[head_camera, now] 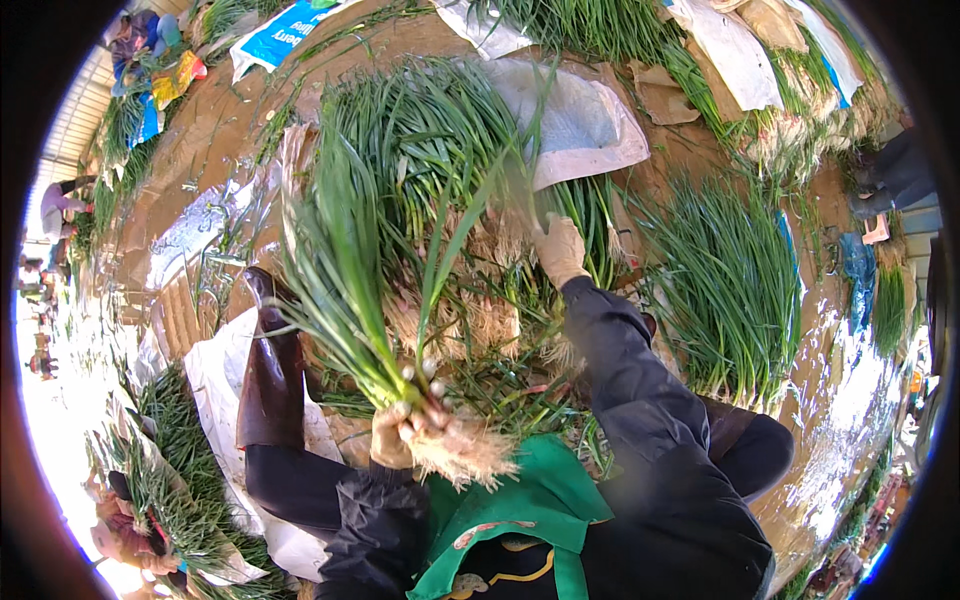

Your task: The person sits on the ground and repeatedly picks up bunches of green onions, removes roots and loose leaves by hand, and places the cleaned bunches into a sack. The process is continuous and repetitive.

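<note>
My left hand (391,439), in a pale glove, grips a bundle of green garlic plants (352,300) near their bulbs. Long leaves fan up from it, and pale bushy roots (469,450) hang toward my green apron (525,480). My right hand (561,247), also gloved, reaches forward with its fingers closed on a blurred stalk (531,199). Beyond both hands lies a large heap of the same plants (427,127), roots facing me. A whitish woven sack (581,120) partly covers the heap's right side.
My booted leg (274,360) borders the left side, over a white sack (225,390). Another pile of green plants (727,285) lies at the right. Loose leaves litter the brown floor (202,135). A person (896,172) is at the far right, others along the left rim.
</note>
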Available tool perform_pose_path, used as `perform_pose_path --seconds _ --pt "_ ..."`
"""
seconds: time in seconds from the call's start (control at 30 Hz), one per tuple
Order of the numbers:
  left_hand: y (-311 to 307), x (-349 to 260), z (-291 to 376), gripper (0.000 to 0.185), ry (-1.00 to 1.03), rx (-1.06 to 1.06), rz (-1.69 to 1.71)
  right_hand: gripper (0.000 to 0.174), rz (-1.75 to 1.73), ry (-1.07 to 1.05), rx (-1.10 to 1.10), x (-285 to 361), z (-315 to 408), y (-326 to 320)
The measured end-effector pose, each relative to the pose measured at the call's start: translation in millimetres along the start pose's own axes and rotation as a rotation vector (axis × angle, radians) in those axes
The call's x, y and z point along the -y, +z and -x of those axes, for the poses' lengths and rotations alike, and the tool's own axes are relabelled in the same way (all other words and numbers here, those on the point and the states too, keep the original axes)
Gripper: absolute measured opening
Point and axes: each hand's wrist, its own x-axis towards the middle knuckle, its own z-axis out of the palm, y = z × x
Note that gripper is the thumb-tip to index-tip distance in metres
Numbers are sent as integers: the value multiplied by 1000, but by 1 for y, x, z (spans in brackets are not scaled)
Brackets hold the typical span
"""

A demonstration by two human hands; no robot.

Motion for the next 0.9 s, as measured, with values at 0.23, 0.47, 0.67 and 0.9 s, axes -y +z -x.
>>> perform_pose_path --seconds 0.23,0.47,0.67,0.9 --pt "-21 -4 18 45 5 8 159 26 -615 185 444 90 67 -84" --pt "-65 14 -26 47 -285 -22 -172 27 -500 -437 600 70 196 -108" --pt "-48 13 17 57 -187 -162 -55 44 -1141 370 1343 93 177 -78" --pt "-51 24 45 53 -186 -177 122 27 -1803 1086 1001 148 192 -32"
